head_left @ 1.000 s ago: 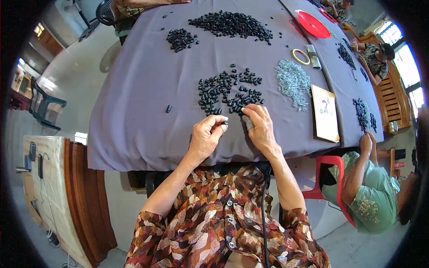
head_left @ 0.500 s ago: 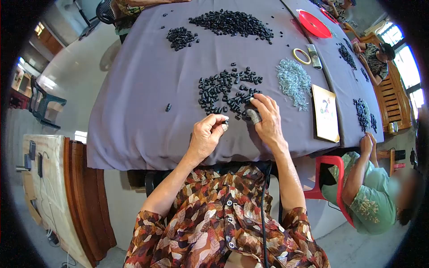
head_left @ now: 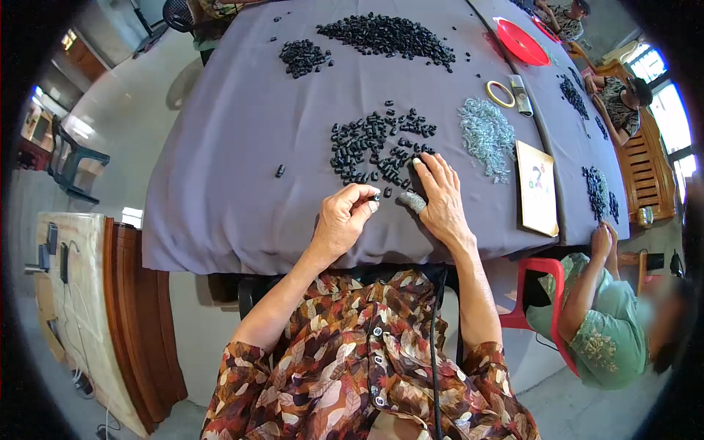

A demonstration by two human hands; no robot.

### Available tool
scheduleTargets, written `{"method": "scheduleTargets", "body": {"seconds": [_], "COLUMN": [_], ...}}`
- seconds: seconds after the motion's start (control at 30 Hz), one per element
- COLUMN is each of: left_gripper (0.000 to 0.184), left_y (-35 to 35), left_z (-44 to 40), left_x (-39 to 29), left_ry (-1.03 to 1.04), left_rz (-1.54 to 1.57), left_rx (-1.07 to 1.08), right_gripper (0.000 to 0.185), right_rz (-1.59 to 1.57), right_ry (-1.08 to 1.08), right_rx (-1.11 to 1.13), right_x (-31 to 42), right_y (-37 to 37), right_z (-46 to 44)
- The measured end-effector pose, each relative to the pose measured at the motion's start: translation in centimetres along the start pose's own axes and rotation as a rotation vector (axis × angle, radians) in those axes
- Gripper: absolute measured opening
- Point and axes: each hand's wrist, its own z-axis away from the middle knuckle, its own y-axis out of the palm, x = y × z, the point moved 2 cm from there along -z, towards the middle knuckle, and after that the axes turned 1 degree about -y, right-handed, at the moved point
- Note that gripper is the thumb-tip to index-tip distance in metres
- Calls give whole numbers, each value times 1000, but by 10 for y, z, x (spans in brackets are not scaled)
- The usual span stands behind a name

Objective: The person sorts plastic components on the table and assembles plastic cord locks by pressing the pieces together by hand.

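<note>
My left hand (head_left: 343, 222) is closed, with thumb and forefinger pinching a small black cylindrical piece (head_left: 375, 197) near the table's front edge. My right hand (head_left: 442, 204) lies palm down, fingers stretched out and thumb spread to the side. Its fingertips touch the right edge of a loose pile of small black cylindrical pieces (head_left: 358, 147). A grey wrapping covers the right thumb. One loose black piece (head_left: 388, 192) lies between my hands, and another piece (head_left: 280, 171) sits alone to the left. Whatever is under my right fingers is hidden.
Larger black heaps (head_left: 389, 38) lie farther back on the grey cloth (head_left: 220, 183). On the right are clear slivers (head_left: 487, 136), a tape roll (head_left: 500, 94), a printed board (head_left: 537, 187) and a red tray (head_left: 522, 42). A person in green (head_left: 605, 330) sits at right.
My right thumb has moved down and left, away from the pile, and the hand lies flatter. The left hand keeps its pinch. The whole view has shifted slightly.
</note>
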Motion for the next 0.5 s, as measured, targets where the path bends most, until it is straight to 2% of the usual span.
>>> {"method": "scheduleTargets", "body": {"seconds": [0.37,0.5], "left_gripper": [14,15], "left_y": [1,0], "left_z": [0,1], "left_x": [1,-1], "left_ry": [58,26], "left_rz": [-37,-25], "left_rx": [-3,-7], "right_gripper": [52,51], "right_rz": [6,-25], "right_ry": [-21,-103], "right_rx": [-65,9], "right_x": [0,16], "right_y": [-6,1], "right_z": [2,-11]}}
